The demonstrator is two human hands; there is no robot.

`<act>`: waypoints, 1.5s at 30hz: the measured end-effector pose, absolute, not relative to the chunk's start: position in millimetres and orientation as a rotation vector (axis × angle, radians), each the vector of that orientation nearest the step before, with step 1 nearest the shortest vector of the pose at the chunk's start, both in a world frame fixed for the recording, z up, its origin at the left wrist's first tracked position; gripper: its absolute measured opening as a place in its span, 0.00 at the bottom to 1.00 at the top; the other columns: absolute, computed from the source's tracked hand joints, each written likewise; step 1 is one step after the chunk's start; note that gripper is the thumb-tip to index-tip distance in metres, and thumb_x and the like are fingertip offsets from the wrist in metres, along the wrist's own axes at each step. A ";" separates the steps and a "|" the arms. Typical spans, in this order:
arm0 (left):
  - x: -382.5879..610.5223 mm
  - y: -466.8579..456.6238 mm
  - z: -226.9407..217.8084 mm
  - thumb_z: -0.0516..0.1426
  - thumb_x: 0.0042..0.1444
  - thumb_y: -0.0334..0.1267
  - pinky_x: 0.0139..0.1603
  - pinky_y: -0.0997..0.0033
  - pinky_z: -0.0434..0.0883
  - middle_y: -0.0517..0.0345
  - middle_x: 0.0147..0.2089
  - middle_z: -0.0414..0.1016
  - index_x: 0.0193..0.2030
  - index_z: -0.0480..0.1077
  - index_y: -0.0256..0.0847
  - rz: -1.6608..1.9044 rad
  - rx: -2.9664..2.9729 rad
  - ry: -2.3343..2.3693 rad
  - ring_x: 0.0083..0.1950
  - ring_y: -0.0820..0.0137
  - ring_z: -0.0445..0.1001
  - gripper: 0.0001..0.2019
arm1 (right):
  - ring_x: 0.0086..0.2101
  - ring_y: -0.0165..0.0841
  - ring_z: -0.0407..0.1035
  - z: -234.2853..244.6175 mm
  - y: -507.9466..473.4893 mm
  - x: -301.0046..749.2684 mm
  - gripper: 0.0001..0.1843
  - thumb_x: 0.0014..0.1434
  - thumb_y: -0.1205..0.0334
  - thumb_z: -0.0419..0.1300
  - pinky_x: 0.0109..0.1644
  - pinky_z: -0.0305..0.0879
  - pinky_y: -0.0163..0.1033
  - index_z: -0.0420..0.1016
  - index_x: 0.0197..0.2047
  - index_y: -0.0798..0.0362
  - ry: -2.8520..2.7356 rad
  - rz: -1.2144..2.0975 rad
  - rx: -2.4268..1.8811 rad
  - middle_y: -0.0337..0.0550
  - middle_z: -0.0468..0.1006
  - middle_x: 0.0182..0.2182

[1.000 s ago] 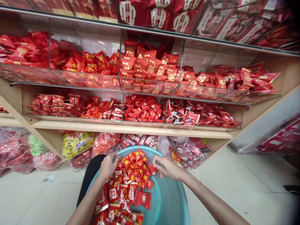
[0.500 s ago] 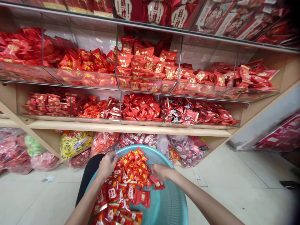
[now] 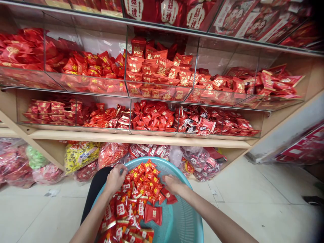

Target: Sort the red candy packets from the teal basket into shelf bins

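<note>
A teal plastic basket point(image 3: 181, 219) sits low in front of me, heaped with red wrapped candies point(image 3: 138, 197). My left hand point(image 3: 115, 179) rests at the pile's left edge by the basket rim, fingers curled into the candies. My right hand point(image 3: 172, 184) lies on the pile's right side, fingers bent down among the packets, with one loose red packet point(image 3: 169, 196) just under it. Whether either hand has hold of a packet is hidden by the fingers.
Clear-fronted shelf bins point(image 3: 157, 91) full of red candy packets rise ahead in two tiers. Plastic bags of sweets point(image 3: 81, 155) lie on the floor under the lowest shelf. A black seat edge point(image 3: 95, 189) shows left of the basket. Pale tiled floor point(image 3: 253, 202) spreads right.
My right hand has moved from the basket's far rim down onto the right side of the candy pile. My left hand has barely shifted.
</note>
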State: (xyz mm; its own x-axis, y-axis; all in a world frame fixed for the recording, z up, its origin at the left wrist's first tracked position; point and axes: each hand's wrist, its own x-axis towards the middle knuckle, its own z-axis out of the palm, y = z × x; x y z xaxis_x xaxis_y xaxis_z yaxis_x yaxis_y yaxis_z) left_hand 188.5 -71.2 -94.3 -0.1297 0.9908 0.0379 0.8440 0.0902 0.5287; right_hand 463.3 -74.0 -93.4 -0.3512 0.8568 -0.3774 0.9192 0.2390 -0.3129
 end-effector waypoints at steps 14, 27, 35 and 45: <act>187.8 -73.5 -88.4 0.49 0.55 0.39 0.38 0.73 0.68 0.56 0.35 0.79 0.32 0.71 0.44 0.664 1.820 2.030 0.38 0.64 0.77 0.10 | 0.51 0.44 0.66 -44.3 -110.8 475.1 0.17 0.62 0.63 0.48 0.54 0.60 0.44 0.67 0.52 0.54 2.445 -0.343 1.899 0.54 0.71 0.50; 187.8 -75.9 -87.5 0.49 0.54 0.41 0.41 0.69 0.68 0.54 0.38 0.79 0.33 0.72 0.42 0.724 1.798 1.900 0.40 0.62 0.77 0.11 | 0.40 0.42 0.75 -87.0 -172.2 526.9 0.27 0.49 0.57 0.60 0.43 0.70 0.45 0.64 0.54 0.50 1.301 -2.982 2.541 0.45 0.78 0.43; 139.0 -102.2 -84.4 0.60 0.45 0.51 0.55 0.63 0.68 0.46 0.55 0.74 0.52 0.67 0.38 0.900 1.376 1.543 0.58 0.55 0.68 0.29 | 0.27 0.38 0.75 -83.6 -175.0 519.5 0.28 0.39 0.65 0.65 0.32 0.70 0.38 0.74 0.48 0.53 0.851 -3.287 2.642 0.40 0.82 0.29; 136.5 -149.8 -89.9 0.55 0.50 0.57 0.61 0.55 0.63 0.58 0.59 0.70 0.65 0.55 0.47 1.060 0.420 1.030 0.61 0.53 0.64 0.36 | 0.30 0.38 0.76 -64.1 -170.3 513.7 0.28 0.37 0.66 0.65 0.34 0.69 0.38 0.76 0.46 0.54 0.874 -3.231 2.748 0.40 0.82 0.29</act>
State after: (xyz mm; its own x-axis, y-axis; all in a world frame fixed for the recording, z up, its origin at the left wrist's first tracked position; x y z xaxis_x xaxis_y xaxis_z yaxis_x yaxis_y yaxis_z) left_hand 136.5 -149.8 -89.9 0.1068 0.8664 -0.4878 -0.5124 0.4684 0.7197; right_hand 513.7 -170.3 -64.1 0.1799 0.8681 -0.4627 -0.5166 -0.3169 -0.7954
